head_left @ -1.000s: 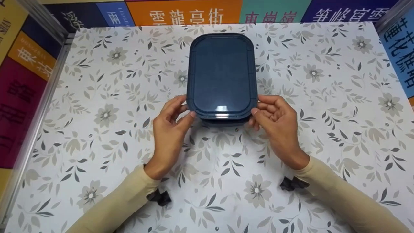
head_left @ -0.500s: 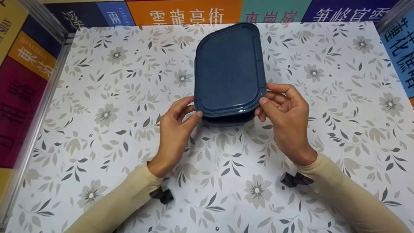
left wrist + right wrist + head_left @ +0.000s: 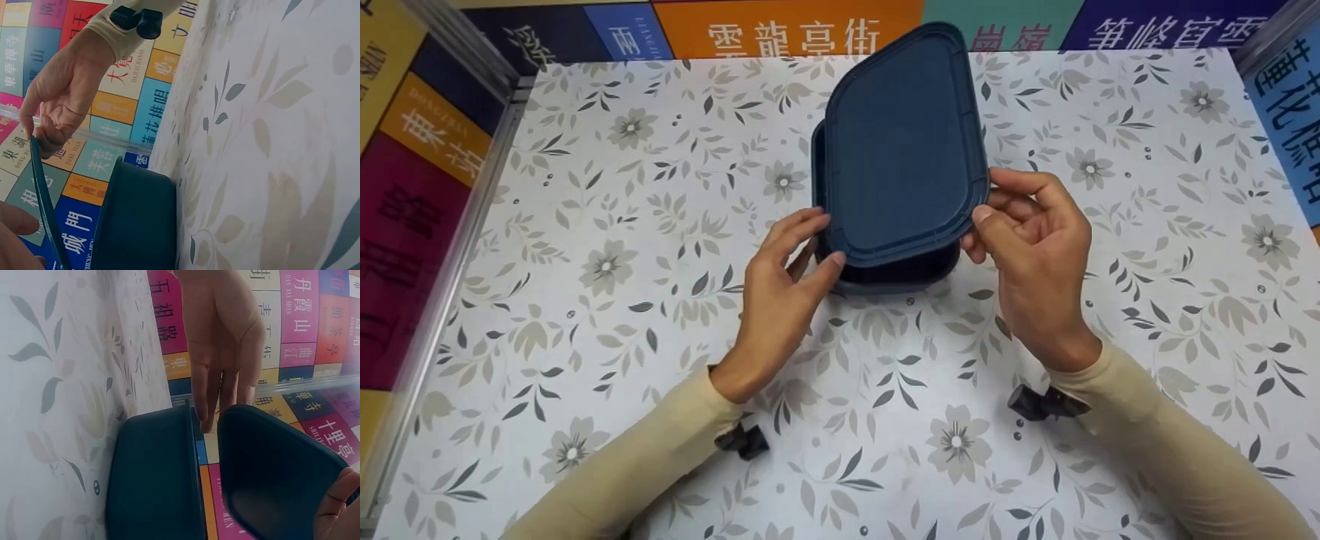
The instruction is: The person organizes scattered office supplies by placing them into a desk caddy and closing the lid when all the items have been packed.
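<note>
A dark blue rectangular box (image 3: 885, 288) stands on the table, and its matching lid (image 3: 904, 150) is tilted above it, right side raised. My right hand (image 3: 1039, 259) pinches the lid's near right edge between thumb and fingers. At the near left corner my left hand (image 3: 780, 292) holds the lid, thumb on the near edge and fingers along the left side. The left wrist view shows a gap between the lid (image 3: 44, 197) and the box wall (image 3: 135, 219). The right wrist view shows the lid's underside (image 3: 275, 467); the box's contents are hidden.
A white cloth with grey leaves and flowers (image 3: 607, 266) covers the table (image 3: 885, 480). Colourful panels with Chinese characters (image 3: 787, 30) border its back and sides. A small black wrist device (image 3: 742, 441) sits on each sleeve.
The lid has come away from the box and tilted, its right side and far end rising. My right hand has moved up and right with it; my left hand shifted slightly right.
</note>
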`<state>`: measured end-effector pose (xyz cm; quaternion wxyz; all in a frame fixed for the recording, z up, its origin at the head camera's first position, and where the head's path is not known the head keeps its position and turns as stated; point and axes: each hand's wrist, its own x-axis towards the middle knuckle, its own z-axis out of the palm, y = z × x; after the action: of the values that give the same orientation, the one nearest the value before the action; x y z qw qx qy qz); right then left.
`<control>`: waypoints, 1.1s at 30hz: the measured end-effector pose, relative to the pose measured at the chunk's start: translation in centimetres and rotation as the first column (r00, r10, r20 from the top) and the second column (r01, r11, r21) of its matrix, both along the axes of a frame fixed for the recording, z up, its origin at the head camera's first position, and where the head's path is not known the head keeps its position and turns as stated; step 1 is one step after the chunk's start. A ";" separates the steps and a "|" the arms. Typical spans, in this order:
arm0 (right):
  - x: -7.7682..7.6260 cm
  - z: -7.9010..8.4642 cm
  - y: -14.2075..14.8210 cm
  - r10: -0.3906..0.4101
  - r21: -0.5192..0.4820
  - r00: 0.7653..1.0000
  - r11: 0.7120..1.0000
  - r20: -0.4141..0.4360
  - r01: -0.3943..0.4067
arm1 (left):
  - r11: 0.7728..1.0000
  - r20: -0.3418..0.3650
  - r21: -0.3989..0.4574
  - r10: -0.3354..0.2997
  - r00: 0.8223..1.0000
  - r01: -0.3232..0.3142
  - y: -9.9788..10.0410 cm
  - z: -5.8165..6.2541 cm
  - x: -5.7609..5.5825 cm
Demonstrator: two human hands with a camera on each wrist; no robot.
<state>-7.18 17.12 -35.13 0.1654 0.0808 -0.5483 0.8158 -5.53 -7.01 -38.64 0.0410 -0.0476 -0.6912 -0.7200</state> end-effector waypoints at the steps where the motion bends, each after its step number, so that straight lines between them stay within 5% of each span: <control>1: 0.0 0.1 -0.1 -0.001 -0.001 1.000 1.000 -0.005 0.001 | 1.000 -0.010 0.008 0.002 1.000 -0.001 0.0 0.1 -0.1; 9: -0.2 0.2 -0.4 -0.016 0.016 0.999 1.000 -0.041 0.017 | 0.992 -0.039 0.125 -0.016 0.999 0.020 0.9 1.7 -1.3; 24: -0.3 0.3 -0.8 -0.026 0.077 0.998 0.997 -0.056 0.031 | 0.992 0.010 0.085 -0.091 0.996 0.090 3.0 4.0 -4.0; 33: -0.2 0.3 -1.1 -0.007 0.108 0.998 0.994 -0.070 0.015 | 0.990 0.030 0.084 -0.113 0.993 0.110 4.0 4.7 -4.7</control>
<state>-7.42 16.06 -34.80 0.1843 0.1150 -0.5859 0.7807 -10.21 -2.96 -33.90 -0.0094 -0.0718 -0.6579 -0.7496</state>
